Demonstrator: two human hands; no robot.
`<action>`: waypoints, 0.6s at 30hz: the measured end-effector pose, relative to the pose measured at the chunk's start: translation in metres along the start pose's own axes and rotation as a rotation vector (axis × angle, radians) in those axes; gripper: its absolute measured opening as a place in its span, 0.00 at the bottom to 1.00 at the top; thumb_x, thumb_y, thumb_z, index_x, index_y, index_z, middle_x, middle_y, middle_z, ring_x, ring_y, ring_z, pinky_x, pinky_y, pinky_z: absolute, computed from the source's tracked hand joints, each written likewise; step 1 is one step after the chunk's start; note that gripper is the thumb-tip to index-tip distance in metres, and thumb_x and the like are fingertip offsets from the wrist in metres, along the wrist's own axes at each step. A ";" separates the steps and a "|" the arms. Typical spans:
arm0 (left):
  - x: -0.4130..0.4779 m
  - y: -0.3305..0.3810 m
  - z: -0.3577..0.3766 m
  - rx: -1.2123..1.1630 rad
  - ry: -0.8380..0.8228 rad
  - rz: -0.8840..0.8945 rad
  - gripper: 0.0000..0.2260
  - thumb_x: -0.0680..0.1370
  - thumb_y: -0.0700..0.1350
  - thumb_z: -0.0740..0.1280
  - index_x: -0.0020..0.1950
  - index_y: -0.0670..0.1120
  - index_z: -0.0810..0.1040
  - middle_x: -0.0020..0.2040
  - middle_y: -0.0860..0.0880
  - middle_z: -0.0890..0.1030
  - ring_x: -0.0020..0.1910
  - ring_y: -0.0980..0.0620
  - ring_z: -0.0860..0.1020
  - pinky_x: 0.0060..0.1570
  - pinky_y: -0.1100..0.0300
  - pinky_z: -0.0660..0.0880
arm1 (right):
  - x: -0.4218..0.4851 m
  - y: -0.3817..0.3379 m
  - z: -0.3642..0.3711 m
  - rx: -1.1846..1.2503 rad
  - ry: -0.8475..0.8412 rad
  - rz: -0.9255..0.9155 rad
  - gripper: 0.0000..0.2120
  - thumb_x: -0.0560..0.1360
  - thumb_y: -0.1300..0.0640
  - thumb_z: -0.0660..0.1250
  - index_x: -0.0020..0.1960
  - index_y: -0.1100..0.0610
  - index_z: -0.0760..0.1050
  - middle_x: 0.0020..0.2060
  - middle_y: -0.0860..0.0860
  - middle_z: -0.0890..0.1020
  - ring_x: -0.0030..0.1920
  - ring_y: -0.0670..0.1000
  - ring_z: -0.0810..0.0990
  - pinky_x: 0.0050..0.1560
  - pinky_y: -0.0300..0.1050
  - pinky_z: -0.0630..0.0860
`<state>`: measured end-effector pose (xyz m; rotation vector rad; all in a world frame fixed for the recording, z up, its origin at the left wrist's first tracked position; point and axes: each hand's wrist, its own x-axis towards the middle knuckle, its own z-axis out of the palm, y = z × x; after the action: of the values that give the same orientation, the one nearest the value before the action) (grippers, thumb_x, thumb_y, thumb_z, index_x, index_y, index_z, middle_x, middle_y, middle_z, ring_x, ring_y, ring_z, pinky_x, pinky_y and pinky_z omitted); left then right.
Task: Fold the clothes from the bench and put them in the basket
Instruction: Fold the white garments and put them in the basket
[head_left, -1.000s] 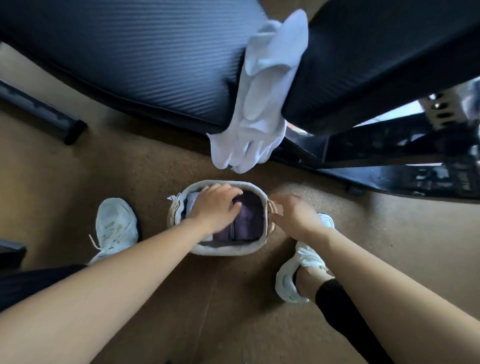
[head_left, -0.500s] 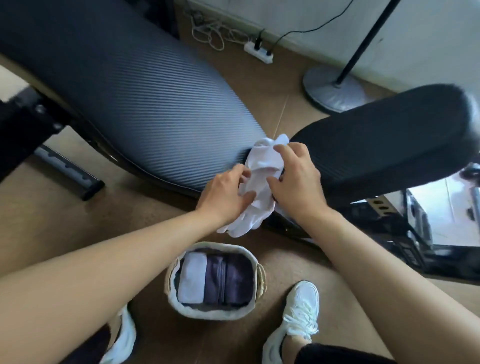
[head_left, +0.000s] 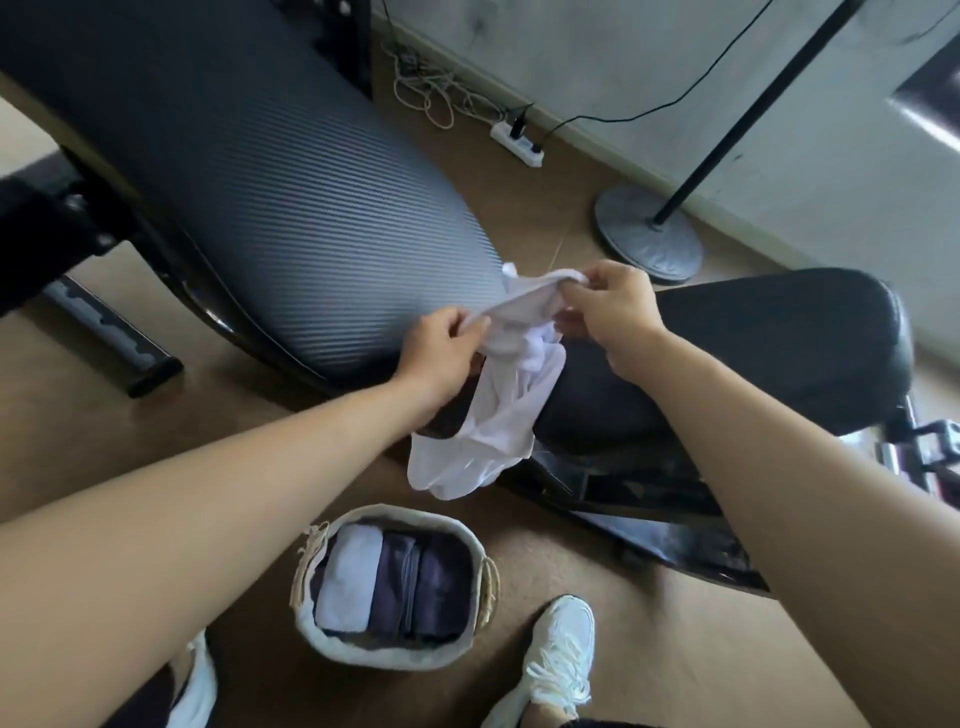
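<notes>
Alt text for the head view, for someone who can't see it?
Left hand and right hand pinch a white garment by its top edge over the bench; below, the basket on the floor holds folded clothes.

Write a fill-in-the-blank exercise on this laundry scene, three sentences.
The left hand and the right hand both pinch a ____ garment.
The basket stands on the ____, in front of the bench.
Inside the basket, the pale folded piece lies ____ of the dark folded pieces.
Missing words: white; floor; left.
</notes>
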<state>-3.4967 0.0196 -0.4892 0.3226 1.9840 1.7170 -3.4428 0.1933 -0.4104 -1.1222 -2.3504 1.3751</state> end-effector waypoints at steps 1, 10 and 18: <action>0.002 0.008 -0.005 -0.116 0.003 -0.021 0.10 0.83 0.50 0.66 0.43 0.48 0.76 0.41 0.48 0.81 0.46 0.46 0.82 0.52 0.47 0.82 | -0.005 -0.008 -0.001 0.139 -0.043 -0.001 0.05 0.79 0.62 0.69 0.46 0.63 0.77 0.42 0.58 0.83 0.40 0.57 0.86 0.48 0.52 0.86; -0.003 0.027 -0.031 -0.431 -0.226 0.099 0.31 0.74 0.58 0.75 0.73 0.50 0.70 0.66 0.47 0.81 0.66 0.48 0.79 0.66 0.48 0.76 | -0.046 -0.053 -0.005 0.723 -0.214 0.037 0.06 0.82 0.59 0.66 0.48 0.60 0.76 0.50 0.61 0.85 0.55 0.61 0.85 0.62 0.54 0.81; -0.009 0.020 -0.018 -0.343 -0.204 -0.135 0.11 0.81 0.49 0.70 0.61 0.46 0.80 0.56 0.44 0.85 0.59 0.42 0.83 0.59 0.46 0.80 | -0.072 -0.036 0.017 0.580 -0.354 0.089 0.14 0.83 0.61 0.65 0.66 0.67 0.76 0.62 0.63 0.82 0.62 0.59 0.83 0.66 0.56 0.78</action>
<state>-3.5006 0.0037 -0.4662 0.2269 1.5019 1.8176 -3.4196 0.1219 -0.3763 -0.8674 -1.8867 2.2451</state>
